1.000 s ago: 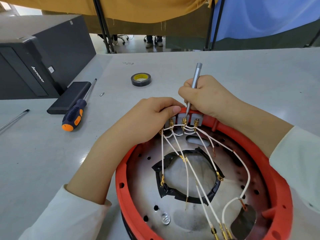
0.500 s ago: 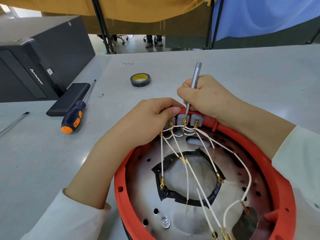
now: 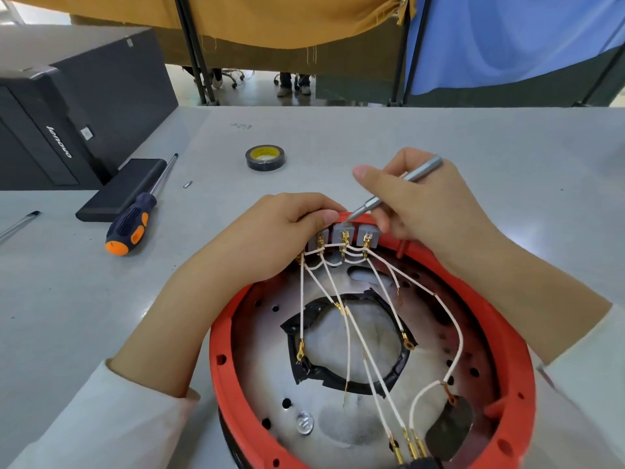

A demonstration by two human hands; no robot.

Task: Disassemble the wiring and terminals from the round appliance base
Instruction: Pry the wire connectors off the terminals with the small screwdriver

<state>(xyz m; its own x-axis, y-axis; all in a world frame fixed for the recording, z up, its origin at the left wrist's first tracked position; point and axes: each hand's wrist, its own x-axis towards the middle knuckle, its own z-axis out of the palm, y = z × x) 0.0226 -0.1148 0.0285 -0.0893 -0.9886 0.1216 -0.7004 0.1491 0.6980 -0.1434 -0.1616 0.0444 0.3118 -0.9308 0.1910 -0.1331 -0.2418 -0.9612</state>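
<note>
The round appliance base (image 3: 223, 374) has a red rim and a perforated metal plate, and lies in front of me. White wires (image 3: 358, 336) with gold terminals fan out from a grey terminal block (image 3: 351, 231) at the far rim. My left hand (image 3: 270, 235) grips the left end of that block, thumb on top. My right hand (image 3: 422, 204) holds a thin silver screwdriver (image 3: 402, 184), slanted, with its tip at the top of the block's middle section.
A roll of black tape (image 3: 265, 158) lies beyond the base. To the left are a blue-and-orange screwdriver (image 3: 135, 218), a black flat box (image 3: 121, 189), a small loose bit (image 3: 187, 184) and a black computer case (image 3: 67, 106). Curtain stands rise behind the table.
The silver screwdriver has tilted from nearly upright to a low slant toward the right, and my right hand has turned with it. My left hand stays on the block.
</note>
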